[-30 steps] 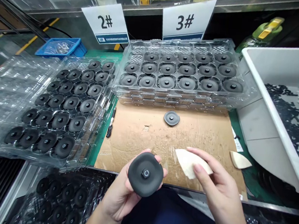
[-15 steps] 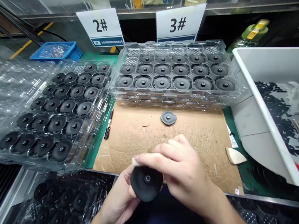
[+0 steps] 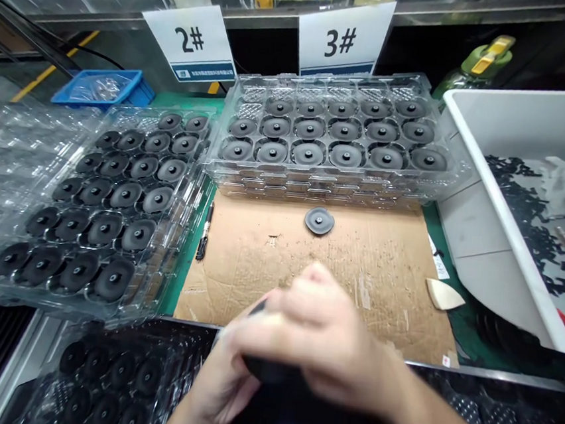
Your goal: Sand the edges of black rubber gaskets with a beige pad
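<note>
In front of my body, my left hand (image 3: 221, 379) grips a round black disc-shaped part (image 3: 265, 369) from below and the side. My right hand (image 3: 308, 338) is closed and lies across the top of this part, hiding most of it. It is blurred by motion. A small pale bit shows by its fingertips, too smeared to name. Beyond the hands, a matching dark disc part (image 3: 319, 221) with a small central hub rests on the cardboard sheet (image 3: 242, 261).
Clear plastic trays (image 3: 336, 177) with similar discs are stacked at the back. Another filled tray (image 3: 158, 253) stands left. On the right are a white bin (image 3: 502, 260) with small black pieces and a pale wedge-shaped piece (image 3: 444, 294). A pen (image 3: 205, 231) lies left of the cardboard.
My right hand has swept left and down over the disc part, which is now mostly covered. My left hand still grips it. The camera view has shifted slightly.
</note>
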`<control>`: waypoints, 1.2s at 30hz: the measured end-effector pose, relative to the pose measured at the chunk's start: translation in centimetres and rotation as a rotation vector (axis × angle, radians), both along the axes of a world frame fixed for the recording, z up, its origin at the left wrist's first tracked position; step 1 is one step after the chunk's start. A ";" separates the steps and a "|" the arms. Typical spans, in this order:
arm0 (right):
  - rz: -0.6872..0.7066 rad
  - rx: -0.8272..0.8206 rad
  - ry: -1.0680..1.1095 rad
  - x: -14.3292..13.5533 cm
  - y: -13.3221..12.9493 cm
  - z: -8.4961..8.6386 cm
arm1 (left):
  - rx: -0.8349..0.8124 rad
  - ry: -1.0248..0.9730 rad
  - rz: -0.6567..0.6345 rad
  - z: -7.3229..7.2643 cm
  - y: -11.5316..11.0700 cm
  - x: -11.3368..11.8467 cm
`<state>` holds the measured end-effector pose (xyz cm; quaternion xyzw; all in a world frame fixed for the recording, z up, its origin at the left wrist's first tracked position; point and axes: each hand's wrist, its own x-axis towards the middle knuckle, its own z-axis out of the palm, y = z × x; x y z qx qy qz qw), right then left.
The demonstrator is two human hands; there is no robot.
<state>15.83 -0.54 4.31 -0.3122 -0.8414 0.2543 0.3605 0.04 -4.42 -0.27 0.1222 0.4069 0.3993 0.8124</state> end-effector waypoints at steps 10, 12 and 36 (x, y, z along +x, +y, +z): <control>-0.507 -0.410 -0.053 2.9 -2.4 -9.9 | 0.014 -0.390 -0.007 0.0 0.5 -0.7; -0.464 -0.411 -0.090 2.8 -3.8 -11.0 | 0.019 -0.411 -0.007 -0.3 0.5 -0.7; -0.320 -0.141 -0.001 -2.4 -2.1 0.8 | 0.086 -0.109 0.126 0.3 -0.1 1.0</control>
